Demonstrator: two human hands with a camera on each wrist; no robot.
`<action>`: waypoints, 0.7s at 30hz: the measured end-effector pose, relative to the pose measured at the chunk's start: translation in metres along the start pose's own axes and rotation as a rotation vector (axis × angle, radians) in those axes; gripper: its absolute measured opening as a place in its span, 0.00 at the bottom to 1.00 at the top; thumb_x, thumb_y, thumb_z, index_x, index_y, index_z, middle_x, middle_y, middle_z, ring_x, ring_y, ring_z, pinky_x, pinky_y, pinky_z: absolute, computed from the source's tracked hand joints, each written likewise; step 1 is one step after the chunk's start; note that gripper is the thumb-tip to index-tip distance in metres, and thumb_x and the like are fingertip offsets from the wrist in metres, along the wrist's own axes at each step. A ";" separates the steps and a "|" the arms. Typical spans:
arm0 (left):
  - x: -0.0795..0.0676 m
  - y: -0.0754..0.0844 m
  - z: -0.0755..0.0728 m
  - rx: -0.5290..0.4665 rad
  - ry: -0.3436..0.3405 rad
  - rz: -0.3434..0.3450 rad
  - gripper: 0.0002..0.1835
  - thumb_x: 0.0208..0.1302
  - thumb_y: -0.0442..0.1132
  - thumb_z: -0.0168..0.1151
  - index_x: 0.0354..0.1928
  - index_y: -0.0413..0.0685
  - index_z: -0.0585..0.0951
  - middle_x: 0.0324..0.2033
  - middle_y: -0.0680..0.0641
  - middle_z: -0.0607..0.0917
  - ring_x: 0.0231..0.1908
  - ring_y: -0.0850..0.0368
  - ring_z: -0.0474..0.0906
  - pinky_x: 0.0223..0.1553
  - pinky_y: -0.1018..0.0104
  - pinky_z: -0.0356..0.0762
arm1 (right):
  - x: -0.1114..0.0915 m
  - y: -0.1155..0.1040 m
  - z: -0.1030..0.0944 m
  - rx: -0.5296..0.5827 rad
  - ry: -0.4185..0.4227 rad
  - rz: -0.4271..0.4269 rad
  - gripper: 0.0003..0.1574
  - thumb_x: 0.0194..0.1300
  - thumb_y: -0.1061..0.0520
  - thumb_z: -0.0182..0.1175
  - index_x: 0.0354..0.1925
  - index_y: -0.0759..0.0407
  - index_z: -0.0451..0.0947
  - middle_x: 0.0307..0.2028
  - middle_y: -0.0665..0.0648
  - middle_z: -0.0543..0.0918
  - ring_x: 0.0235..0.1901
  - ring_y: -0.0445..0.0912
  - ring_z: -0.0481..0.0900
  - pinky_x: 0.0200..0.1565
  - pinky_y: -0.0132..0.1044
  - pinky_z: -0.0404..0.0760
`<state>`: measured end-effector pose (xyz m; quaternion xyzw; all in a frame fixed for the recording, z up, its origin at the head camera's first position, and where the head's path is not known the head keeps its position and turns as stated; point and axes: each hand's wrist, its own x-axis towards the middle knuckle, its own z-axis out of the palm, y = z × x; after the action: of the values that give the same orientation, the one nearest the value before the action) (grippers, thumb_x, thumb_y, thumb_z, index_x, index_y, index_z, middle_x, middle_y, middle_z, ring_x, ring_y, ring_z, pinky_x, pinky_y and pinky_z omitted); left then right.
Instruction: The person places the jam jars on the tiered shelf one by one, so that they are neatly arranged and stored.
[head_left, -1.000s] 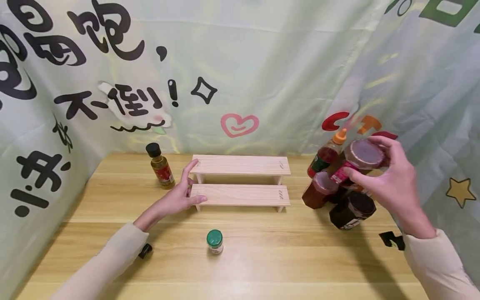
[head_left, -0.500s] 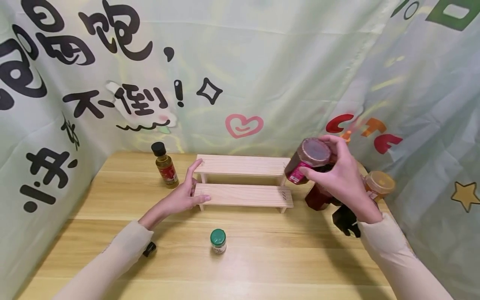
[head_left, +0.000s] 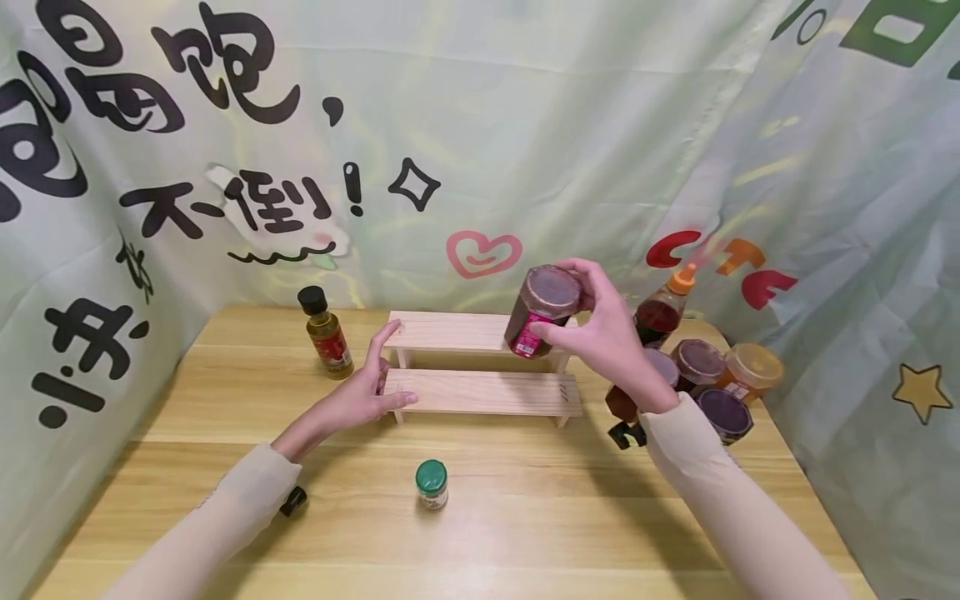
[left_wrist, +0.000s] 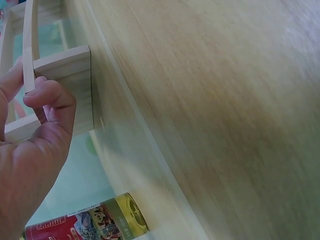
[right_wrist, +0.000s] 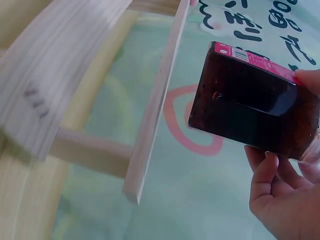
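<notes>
My right hand (head_left: pixel 603 329) grips a jar (head_left: pixel 543 312) of dark contents with a pink label and a clear lid. It holds the jar tilted, above the right part of the two-step wooden shelf (head_left: pixel 480 392). In the right wrist view the jar's dark flat side (right_wrist: pixel 250 100) shows, apart from the upper board (right_wrist: pixel 155 110). My left hand (head_left: pixel 367 392) holds the shelf's left end, its thumb on the lower board. The left wrist view shows its fingers (left_wrist: pixel 52 95) curled around the board's end.
Left of the shelf stands a black-capped bottle (head_left: pixel 326 337); in front, a green-capped shaker (head_left: pixel 432 483). At right cluster an orange-tipped sauce bottle (head_left: pixel 663 304), a yellow-lidded jar (head_left: pixel 752 371) and several dark jars (head_left: pixel 697 362). A printed curtain (head_left: pixel 570 125) hangs behind.
My right hand has carried the jar left, from the cluster at the right to above the shelf. The left hand stays on the shelf's left end.
</notes>
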<state>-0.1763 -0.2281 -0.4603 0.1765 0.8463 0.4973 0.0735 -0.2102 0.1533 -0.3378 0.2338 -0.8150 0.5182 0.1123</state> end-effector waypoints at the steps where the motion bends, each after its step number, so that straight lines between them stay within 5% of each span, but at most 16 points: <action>1: 0.000 0.000 0.000 0.002 0.000 0.002 0.64 0.72 0.41 0.77 0.87 0.76 0.35 0.29 0.45 0.68 0.26 0.53 0.66 0.25 0.65 0.68 | 0.003 0.001 0.003 0.015 -0.011 0.000 0.51 0.59 0.60 0.84 0.74 0.53 0.70 0.59 0.54 0.84 0.50 0.49 0.80 0.52 0.39 0.77; 12: 0.002 0.001 0.003 -0.013 -0.009 0.040 0.64 0.71 0.39 0.77 0.88 0.68 0.35 0.28 0.45 0.68 0.25 0.54 0.66 0.24 0.65 0.69 | 0.031 -0.002 0.037 0.121 -0.149 0.007 0.52 0.56 0.63 0.84 0.74 0.52 0.71 0.60 0.52 0.84 0.53 0.51 0.81 0.58 0.58 0.78; 21: -0.001 -0.001 0.000 0.010 0.008 0.018 0.65 0.71 0.39 0.78 0.88 0.72 0.35 0.27 0.47 0.68 0.26 0.53 0.67 0.25 0.65 0.69 | 0.050 -0.001 0.071 0.193 -0.237 0.011 0.54 0.57 0.65 0.82 0.77 0.58 0.69 0.61 0.54 0.84 0.57 0.51 0.82 0.61 0.54 0.78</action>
<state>-0.1755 -0.2288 -0.4617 0.1826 0.8475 0.4942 0.0649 -0.2485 0.0762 -0.3464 0.2988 -0.7702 0.5634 -0.0106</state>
